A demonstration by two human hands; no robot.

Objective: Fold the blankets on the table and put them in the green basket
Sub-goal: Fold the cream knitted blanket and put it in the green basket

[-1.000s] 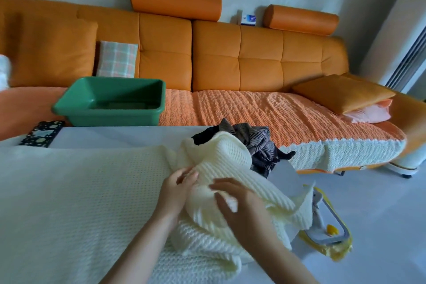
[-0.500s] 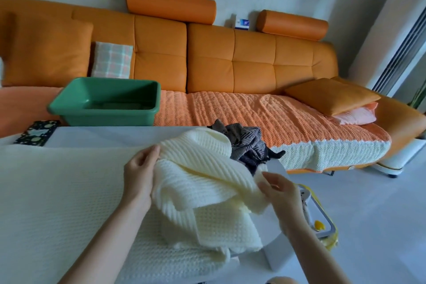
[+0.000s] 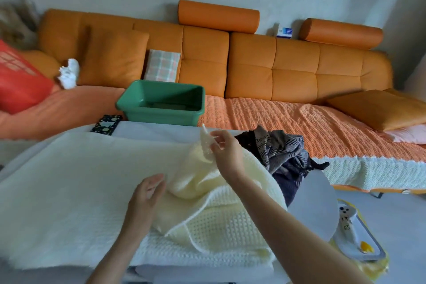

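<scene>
Two blankets, head view. Cream waffle-knit blanket (image 3: 80,191) lies spread on the white table (image 3: 309,198), long axis left-right, bunched end rightward beside the dark grey patterned blanket (image 3: 279,147). I note the right hand (image 3: 227,154) now pinches a corner, lifted pointing toward the green plastic basket (image 3: 161,117). The left hand (image 3: 147,193) has let go, fingers relaxed. Folding is starting, I judge.

Orange sofa (image 3: 295,76), plaid cushion (image 3: 162,65) against backrest, pink pillow (image 3: 410,135)
</scene>
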